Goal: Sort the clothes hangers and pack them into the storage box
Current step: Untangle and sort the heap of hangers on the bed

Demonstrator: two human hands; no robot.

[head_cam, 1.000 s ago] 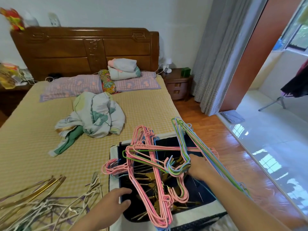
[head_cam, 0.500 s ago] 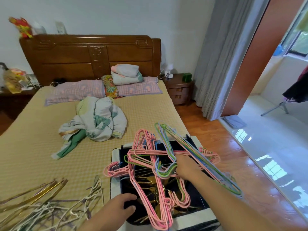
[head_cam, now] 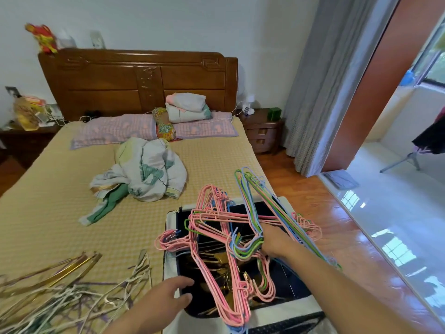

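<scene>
Big bed point(head_cam: 60, 189) with a yellow checked mat takes up most of the shot, crumpled blanket point(head_cam: 147, 172) in the middle. The box point(head_cam: 284, 307), dark inside, sits at the bed's near right corner with gold hangers in the bottom. A loose pile point(head_cam: 60, 292) of white and gold hangers lies on the mat left of it. Right hand point(head_cam: 274, 242) grips a tangled pink, green and blue bundle point(head_cam: 228, 237) over the box. Left hand point(head_cam: 168, 295) curls its fingers over the box's left rim.
</scene>
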